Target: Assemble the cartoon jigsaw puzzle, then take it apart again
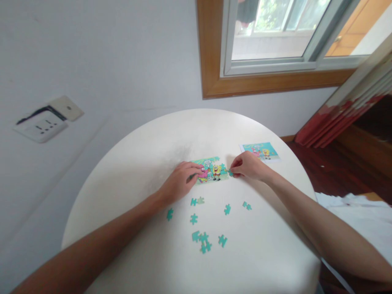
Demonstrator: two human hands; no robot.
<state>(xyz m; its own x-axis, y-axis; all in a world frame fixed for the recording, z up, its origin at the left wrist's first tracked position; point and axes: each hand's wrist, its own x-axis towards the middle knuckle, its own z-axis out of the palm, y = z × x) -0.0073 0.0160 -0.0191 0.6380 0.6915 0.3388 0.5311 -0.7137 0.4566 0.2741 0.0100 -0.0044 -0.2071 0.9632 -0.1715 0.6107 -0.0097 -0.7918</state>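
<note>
A partly joined jigsaw puzzle with cartoon figures lies flat on the round white table. My left hand rests on its left side, fingers stretched over the pink figure. At the puzzle's right edge my right hand pinches a small teal puzzle piece between thumb and fingers. Whether that piece touches the joined part, I cannot tell. Several loose teal pieces are scattered nearer to me, some overlapping in a small cluster. Partly behind my right hand lies a picture card with the same cartoon scene.
A white wall with a socket stands to the left. Beyond the table is a wood-framed window. A red and white curtain hangs at the right, with white material below it beside the table.
</note>
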